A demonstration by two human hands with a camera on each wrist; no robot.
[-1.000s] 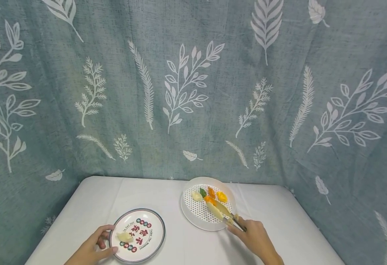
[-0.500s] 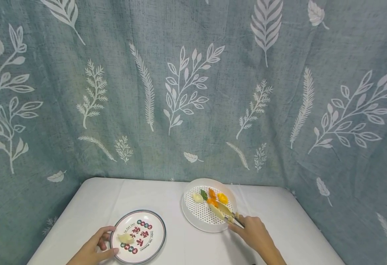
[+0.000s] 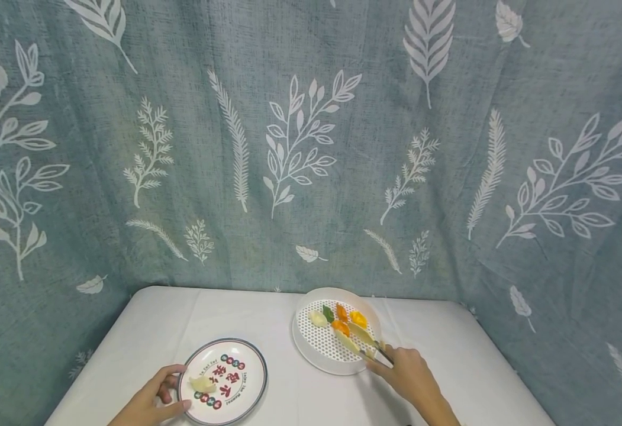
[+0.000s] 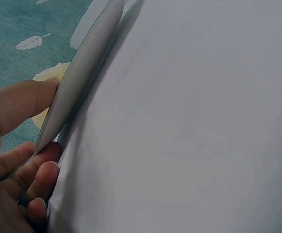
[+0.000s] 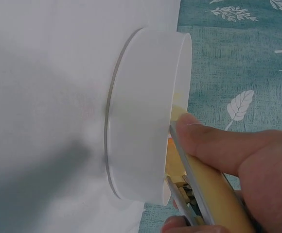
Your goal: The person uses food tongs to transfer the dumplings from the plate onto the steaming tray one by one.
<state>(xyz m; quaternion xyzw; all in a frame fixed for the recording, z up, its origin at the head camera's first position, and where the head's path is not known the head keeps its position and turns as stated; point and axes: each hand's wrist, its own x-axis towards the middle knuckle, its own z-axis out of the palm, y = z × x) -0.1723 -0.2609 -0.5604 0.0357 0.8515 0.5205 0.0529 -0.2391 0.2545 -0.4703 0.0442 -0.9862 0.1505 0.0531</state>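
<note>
My left hand point(image 3: 153, 397) grips the left rim of a white plate point(image 3: 254, 373) with printed lettering, its thumb over the edge and fingers at the underside. One pale dumpling point(image 3: 202, 384) lies on that plate. My right hand point(image 3: 411, 374) holds a pair of food tongs point(image 3: 348, 343) with pale yellowish ends, reaching into a round white steamer point(image 3: 337, 368) with a perforated base. The tips of the tongs are at an orange dumpling point(image 3: 340, 327); whether they squeeze it I cannot tell. The right wrist view shows the thumb on the tongs point(image 5: 206, 179); the steamer wall hides their tips.
Behind the orange dumpling in the steamer lie a white dumpling point(image 3: 318, 318), a green one point(image 3: 328, 313), a darker orange one point(image 3: 341, 312) and a yellow one point(image 3: 358, 319). A white cloth covers the table point(image 3: 284, 390). A green leaf-patterned curtain point(image 3: 225, 177) hangs around it.
The tongs have spread a little and their tips have shifted slightly at the orange dumpling. My left hand stays at the plate; the whole view has dipped slightly.
</note>
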